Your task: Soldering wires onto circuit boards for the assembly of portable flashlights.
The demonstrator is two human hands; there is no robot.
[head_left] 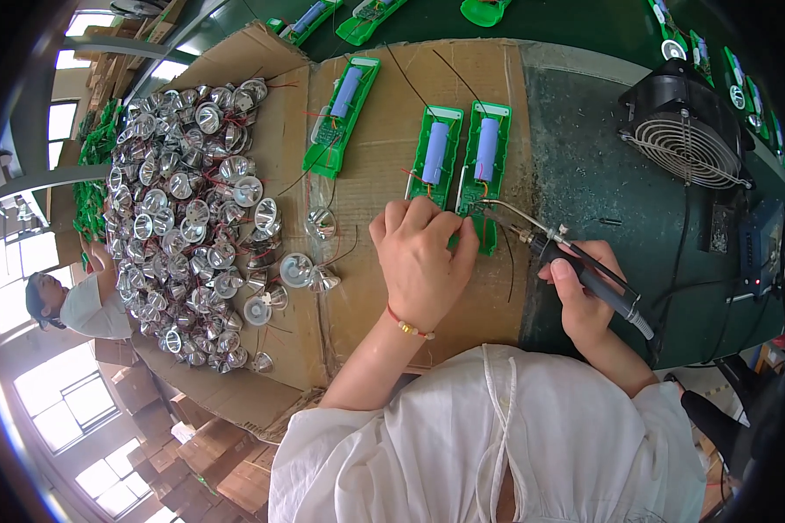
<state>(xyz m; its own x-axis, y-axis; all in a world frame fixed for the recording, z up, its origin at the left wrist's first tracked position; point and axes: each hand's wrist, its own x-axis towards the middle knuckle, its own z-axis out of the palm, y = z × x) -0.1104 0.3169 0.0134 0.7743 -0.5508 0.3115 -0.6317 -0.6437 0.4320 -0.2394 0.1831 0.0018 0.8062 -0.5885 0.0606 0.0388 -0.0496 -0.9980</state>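
The right hand (586, 303) gripped a soldering iron (604, 291), its tip hard to make out at the right green casing (503, 155) of 2 side by side on cardboard (375, 174). The left hand (423, 261), fingers curled, hid the left green casing's (454, 144) lower end; its exact grip couldn't be told.
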